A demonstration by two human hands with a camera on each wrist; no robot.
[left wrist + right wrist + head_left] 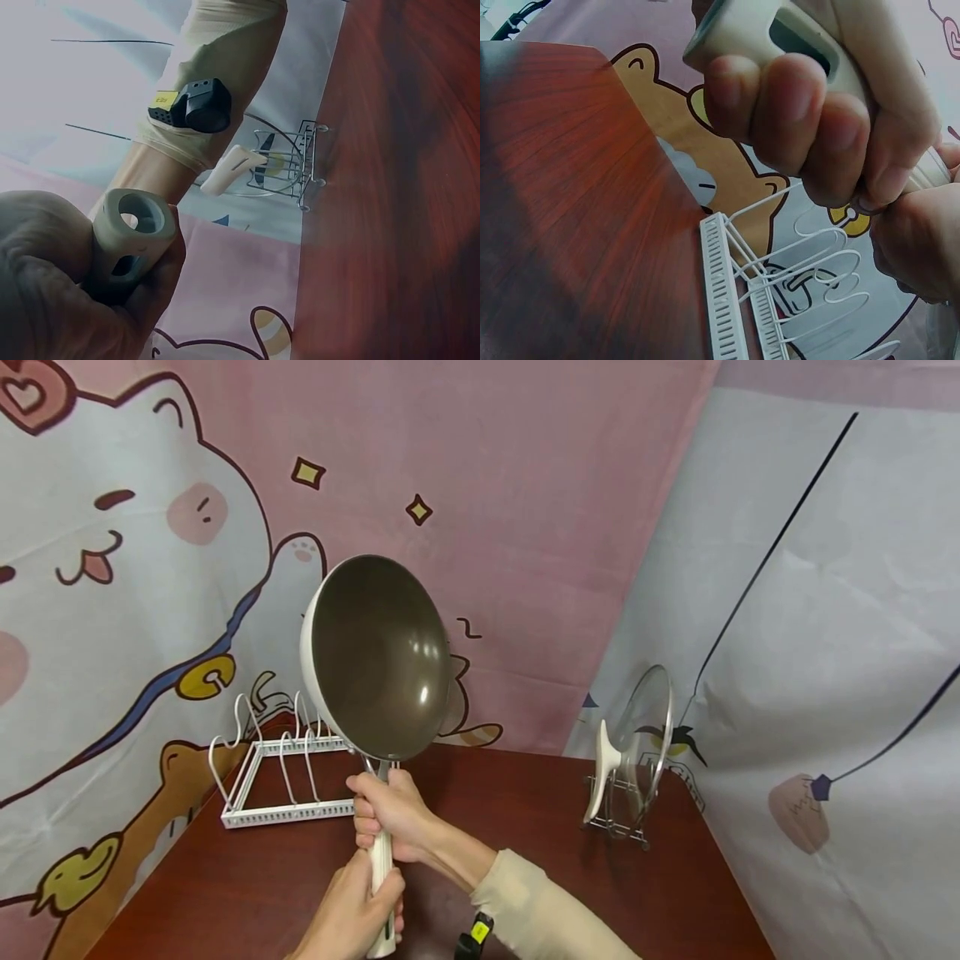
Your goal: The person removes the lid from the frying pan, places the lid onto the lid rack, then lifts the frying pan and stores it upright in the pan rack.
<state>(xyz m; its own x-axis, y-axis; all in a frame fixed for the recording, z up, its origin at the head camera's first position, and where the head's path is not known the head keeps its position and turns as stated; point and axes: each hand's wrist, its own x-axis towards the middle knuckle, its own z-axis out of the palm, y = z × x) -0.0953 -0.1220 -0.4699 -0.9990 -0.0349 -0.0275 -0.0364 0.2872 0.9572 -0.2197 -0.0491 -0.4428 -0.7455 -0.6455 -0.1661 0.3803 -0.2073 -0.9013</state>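
A deep wok (382, 656) with a white outside and grey-brown inside is tilted up, its inside facing me. My right hand (397, 818) grips its pale handle (382, 860) close to the pan. Lower down, my left hand (348, 910) holds the handle near its end. In the left wrist view, the handle's hollow end (139, 217) sticks out of the left hand (52, 277). The right wrist view has the left hand's curled fingers (791, 112) round the handle, with the right hand (919, 240) partly in sight beyond them.
Behind the hands, a white wire rack (288, 812) with upright loops stands on the reddish-brown table (525, 827). On the right, a glass lid (660, 735) with a white handle leans in a small metal stand (622, 831). Cartoon-printed cloth (525, 527) hangs around the table.
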